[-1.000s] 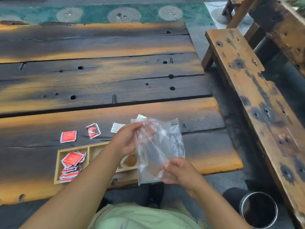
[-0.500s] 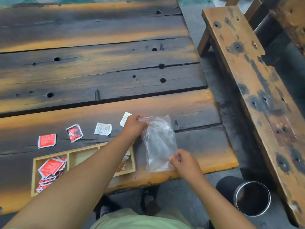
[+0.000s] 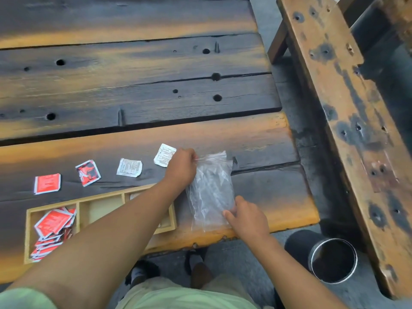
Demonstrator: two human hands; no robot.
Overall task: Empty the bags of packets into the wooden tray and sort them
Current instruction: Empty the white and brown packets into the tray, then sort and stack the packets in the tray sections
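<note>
A clear plastic bag [image 3: 209, 188] with nothing visible inside lies flat on the table, just right of the wooden tray [image 3: 100, 198]. My left hand [image 3: 181, 166] pinches the bag's top left corner. My right hand [image 3: 246, 216] presses on its bottom right corner. The tray's left compartment holds a pile of red packets [image 3: 52, 228]; the middle compartment looks bare, and my left forearm hides most of the right one. Beyond the tray, loose on the table, lie a red packet [image 3: 47, 183], a red and black packet [image 3: 88, 172] and two white packets [image 3: 129, 167] [image 3: 164, 155].
The dark plank table [image 3: 133, 85] stretches away beyond the packets. A long wooden bench [image 3: 347, 121] runs along the right side. A round metal bin [image 3: 333, 259] stands on the floor by the table's near right corner.
Both hands have lowered the bag from the air in front of me and laid it flat on the table right of the tray. The view has tilted down.
</note>
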